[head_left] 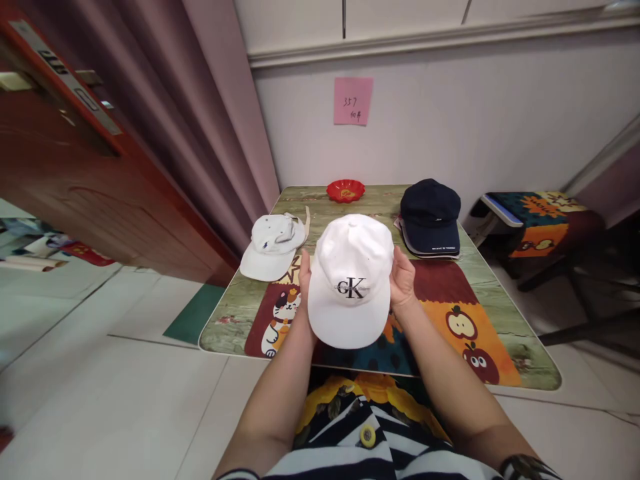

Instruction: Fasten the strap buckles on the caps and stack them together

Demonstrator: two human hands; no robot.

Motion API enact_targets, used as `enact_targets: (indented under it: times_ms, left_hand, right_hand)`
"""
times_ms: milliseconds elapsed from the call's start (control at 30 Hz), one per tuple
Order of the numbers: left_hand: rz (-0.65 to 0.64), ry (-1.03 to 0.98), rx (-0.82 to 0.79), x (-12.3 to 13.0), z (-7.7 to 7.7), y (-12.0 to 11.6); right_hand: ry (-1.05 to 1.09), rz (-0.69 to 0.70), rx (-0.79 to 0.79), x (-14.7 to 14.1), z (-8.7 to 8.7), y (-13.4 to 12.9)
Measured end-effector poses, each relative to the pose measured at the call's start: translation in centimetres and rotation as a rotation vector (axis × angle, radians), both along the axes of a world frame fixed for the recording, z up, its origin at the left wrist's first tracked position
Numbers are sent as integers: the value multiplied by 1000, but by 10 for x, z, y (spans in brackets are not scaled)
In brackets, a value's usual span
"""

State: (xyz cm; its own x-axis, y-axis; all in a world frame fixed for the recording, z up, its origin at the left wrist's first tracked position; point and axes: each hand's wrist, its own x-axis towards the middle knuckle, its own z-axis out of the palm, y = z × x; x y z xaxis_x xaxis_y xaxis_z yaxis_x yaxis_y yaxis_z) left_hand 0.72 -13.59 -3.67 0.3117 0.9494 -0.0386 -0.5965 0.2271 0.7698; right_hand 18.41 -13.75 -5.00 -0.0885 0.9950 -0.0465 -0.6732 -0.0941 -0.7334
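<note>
Between my two hands is a white baseball cap (pixel 354 257) with a black "CK" logo, its brim pointing toward me. My left hand (pixel 305 279) grips the cap's left side, and its fingers are mostly hidden behind the fabric. On the opposite side my right hand (pixel 401 279) holds the cap, fingers curled at its edge. A second, pale cap (pixel 273 243) with a small dark emblem and a loose strap lies on the table to the left. Dark navy caps (pixel 431 213) sit stacked at the right.
A red scalloped dish (pixel 346 191) stands near the table's back edge. Colourful cartoon mat (pixel 450 293) covers the table's front part. A pink note (pixel 353 101) is stuck on the wall. A wooden door (pixel 125 193) is at left, a stool (pixel 540 220) at right.
</note>
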Motion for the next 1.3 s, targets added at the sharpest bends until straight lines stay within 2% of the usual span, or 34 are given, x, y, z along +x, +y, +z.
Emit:
enact_targets:
  times_ms: [100, 200, 300, 400, 567, 667, 767, 833, 900, 1033, 1100, 1133, 1200, 1233, 1300]
  left_hand:
    - [-36, -75, -61, 3, -4, -10]
    - [-14, -84, -97, 7, 4, -12]
    - [26, -66, -113, 9, 11, -6]
    - [133, -105, -95, 7, 11, 5]
    - [291, -237, -49, 3, 7, 20]
    - [274, -263, -69, 8, 5, 21]
    - [189, -241, -93, 12, -4, 20]
    - [116, -152, -117, 13, -16, 19]
    - [75, 43, -122, 12, -33, 18]
    - [132, 454, 23, 11, -63, 14]
    - [127, 537, 100, 11, -69, 11]
    - [117, 560, 126, 12, -70, 10]
    - [107, 585, 152, 13, -70, 9]
    - [108, 588, 155, 13, -69, 9]
    - [108, 584, 148, 13, -67, 10]
  right_hand:
    - [41, 27, -96, 0, -16, 4]
    - [70, 12, -148, 2, -19, 10]
    - [116, 43, -179, 3, -15, 6]
    - [172, 109, -244, 2, -8, -12]
    - [302, 68, -278, -5, 4, -45]
    - [249, 2, -333, -6, 7, -47]
    - [173, -58, -354, 2, 11, -35]
    - [144, -109, -314, 13, 21, -24]
    - [116, -186, -214, 29, 39, -11]
    - [31, -403, 62, 73, 83, 21]
    - [-10, -534, 158, 99, 94, 42]
    - [-10, -596, 180, 112, 93, 53]
    - [34, -727, 145, 136, 78, 74]
    - [51, -785, 72, 145, 64, 83]
    - [-18, -838, -189, 159, 31, 94]
